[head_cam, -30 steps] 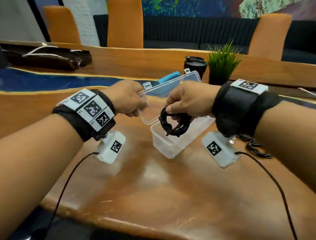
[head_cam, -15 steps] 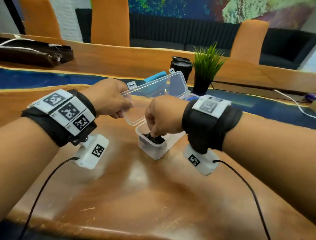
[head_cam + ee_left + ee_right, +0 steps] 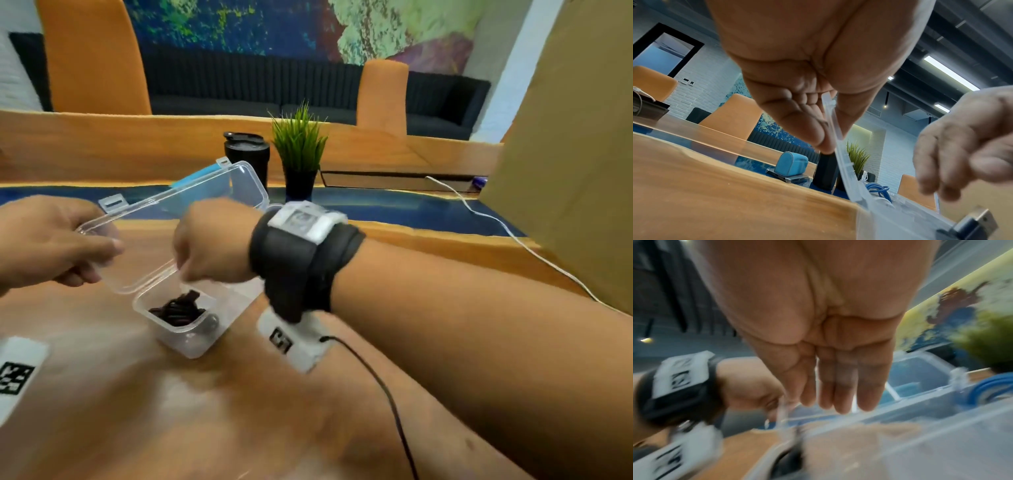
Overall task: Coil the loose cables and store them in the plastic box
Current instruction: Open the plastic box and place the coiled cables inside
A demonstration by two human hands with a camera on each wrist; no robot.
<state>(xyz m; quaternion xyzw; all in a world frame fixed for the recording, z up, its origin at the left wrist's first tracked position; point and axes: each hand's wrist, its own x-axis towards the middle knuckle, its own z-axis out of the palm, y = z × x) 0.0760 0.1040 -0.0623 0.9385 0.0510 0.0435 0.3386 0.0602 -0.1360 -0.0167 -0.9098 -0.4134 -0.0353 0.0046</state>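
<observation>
pinching the lid (image 3: 191, 202), left hand (image 3: 51, 243); right hand (image 3: 212, 246) fingers loose, empty; markings unreadable.

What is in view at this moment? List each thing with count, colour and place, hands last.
Plastic box: one, clear, on the wooden table, near centre.
Lid: one, clear, hinged open, raised behind the box.
Coiled cable: one, black, inside the box.
Blue cable: one, blue, coiled, just beyond the box.
Table: one, wooden with blue inlay.
Tumbler: one, black, behind the lid.
Potted plant: one, green in black pot, beside the tumbler.
White cable: one, at the table's right.
Left hand: pinches the lid's edge.
Right hand: over the box, holding nothing.
</observation>
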